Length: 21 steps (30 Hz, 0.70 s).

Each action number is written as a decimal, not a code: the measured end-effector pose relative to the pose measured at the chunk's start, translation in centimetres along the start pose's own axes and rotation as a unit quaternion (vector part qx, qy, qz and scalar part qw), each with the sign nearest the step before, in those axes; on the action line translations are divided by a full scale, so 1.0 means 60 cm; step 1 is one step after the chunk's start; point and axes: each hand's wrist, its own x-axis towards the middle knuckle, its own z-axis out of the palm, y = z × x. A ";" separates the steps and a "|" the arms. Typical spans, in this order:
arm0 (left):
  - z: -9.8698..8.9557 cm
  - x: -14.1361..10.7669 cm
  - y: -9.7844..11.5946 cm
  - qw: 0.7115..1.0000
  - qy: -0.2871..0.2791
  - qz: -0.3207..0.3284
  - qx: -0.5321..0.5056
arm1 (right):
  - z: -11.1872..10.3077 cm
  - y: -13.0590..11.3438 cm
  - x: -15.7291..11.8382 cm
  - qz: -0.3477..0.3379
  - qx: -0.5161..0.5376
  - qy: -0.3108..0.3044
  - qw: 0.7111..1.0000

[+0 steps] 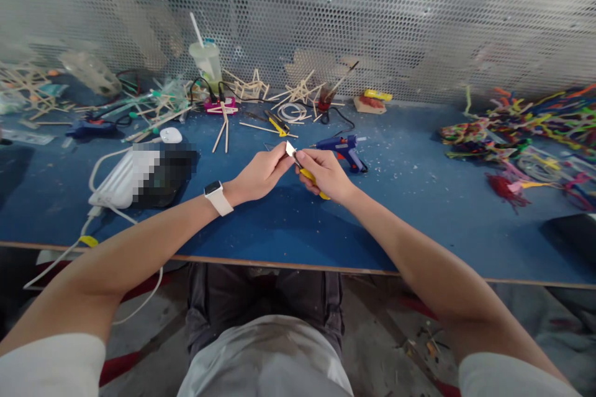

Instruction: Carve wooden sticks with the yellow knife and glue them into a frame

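Over the middle of the blue table, my right hand (325, 172) is closed round a yellow utility knife (308, 175). Its blade (290, 149) sticks out toward the upper left and shines white. My left hand (264, 172) touches or nearly touches the blade, thumb and fingers pinched together. Whatever lies in that pinch is hidden or too small to tell. Just behind my right hand is a blue hot glue gun (342, 147), its nozzle pointing right. A second yellow cutter (278, 124) lies behind my left hand.
Thin wooden sticks (223, 127) and stick frames (254, 87) lie along the back. Left are a drink cup (206, 62), a pink socket block (220, 105), a white power strip (121, 183) with cables and another glue gun (95, 128). Colourful pipe cleaners (521, 130) heap at right. Perforated metal (372, 25) rises behind.
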 end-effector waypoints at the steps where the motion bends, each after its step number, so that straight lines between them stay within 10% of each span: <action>1: 0.001 0.000 -0.001 1.000 0.002 -0.001 0.002 | 0.000 0.000 0.000 0.002 0.004 0.000 1.000; 21: 0.009 0.000 0.015 0.995 0.026 -0.046 -0.085 | 0.011 0.008 -0.001 -0.021 -0.008 0.066 0.998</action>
